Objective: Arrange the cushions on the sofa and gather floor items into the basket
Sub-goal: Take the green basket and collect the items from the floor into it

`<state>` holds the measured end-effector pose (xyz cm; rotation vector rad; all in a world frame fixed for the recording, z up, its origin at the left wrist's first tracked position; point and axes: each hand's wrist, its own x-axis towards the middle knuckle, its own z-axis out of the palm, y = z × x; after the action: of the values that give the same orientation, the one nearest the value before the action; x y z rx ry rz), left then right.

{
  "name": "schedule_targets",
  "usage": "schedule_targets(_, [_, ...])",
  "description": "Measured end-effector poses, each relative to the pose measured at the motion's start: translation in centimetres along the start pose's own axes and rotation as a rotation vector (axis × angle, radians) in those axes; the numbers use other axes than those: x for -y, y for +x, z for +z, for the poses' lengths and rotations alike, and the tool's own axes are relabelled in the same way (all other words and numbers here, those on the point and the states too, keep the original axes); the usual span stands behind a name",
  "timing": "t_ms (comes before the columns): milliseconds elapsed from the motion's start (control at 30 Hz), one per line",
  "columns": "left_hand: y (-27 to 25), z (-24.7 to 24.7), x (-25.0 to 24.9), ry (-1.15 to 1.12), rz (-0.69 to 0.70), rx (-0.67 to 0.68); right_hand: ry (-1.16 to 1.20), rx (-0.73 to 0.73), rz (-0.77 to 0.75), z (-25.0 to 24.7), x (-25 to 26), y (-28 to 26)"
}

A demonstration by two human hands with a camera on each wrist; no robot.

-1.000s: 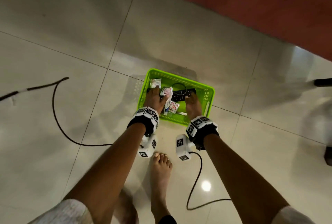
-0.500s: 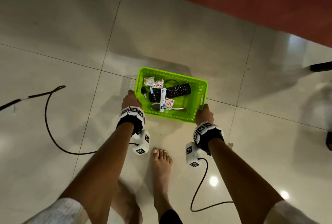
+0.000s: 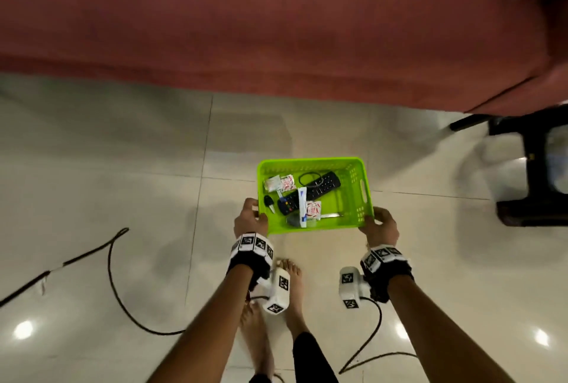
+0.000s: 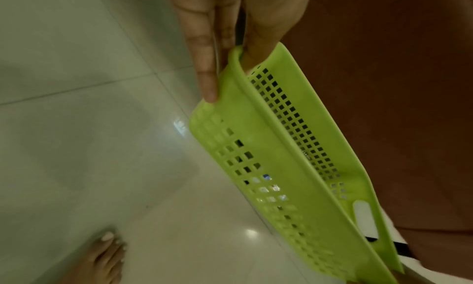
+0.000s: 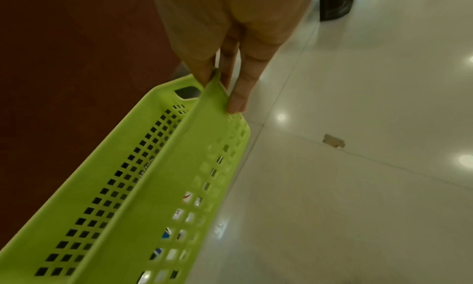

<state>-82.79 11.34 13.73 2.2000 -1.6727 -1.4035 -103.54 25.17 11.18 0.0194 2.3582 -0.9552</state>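
We have now lifted the basket (image 3: 358, 198) off the floor (image 3: 123, 167), left hand (image 3: 248, 219) and right hand (image 3: 381, 226) fingers gripping its near corners, so gathering seems finished.

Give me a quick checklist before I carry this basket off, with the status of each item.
1. Left hand grips the basket at its near left corner: ok.
2. Right hand grips the near right corner: ok.
3. Basket level: cannot tell exactly; it looks roughly level from the head view.
4. Remote, packets and tube lie inside, nothing over the rim: ok.
5. Cable on the floor near the feet, a possible trip risk: not ok.
6. Stool stands to the right, near the path: cannot tell.
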Motion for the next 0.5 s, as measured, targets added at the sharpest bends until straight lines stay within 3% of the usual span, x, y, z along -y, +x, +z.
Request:
schedule_targets(267, [-19.2,-10.4,-12.9,-0.042,0.151,0.061,0.078,-0.024,-0.041,-21.1,10.4,-11.6])
schedule_targets(500, [-29.9,-9.7,-23.2,0.022,0.321,0.139,-0.069,-0.055,0.034,-35.1,13.0,-12.8])
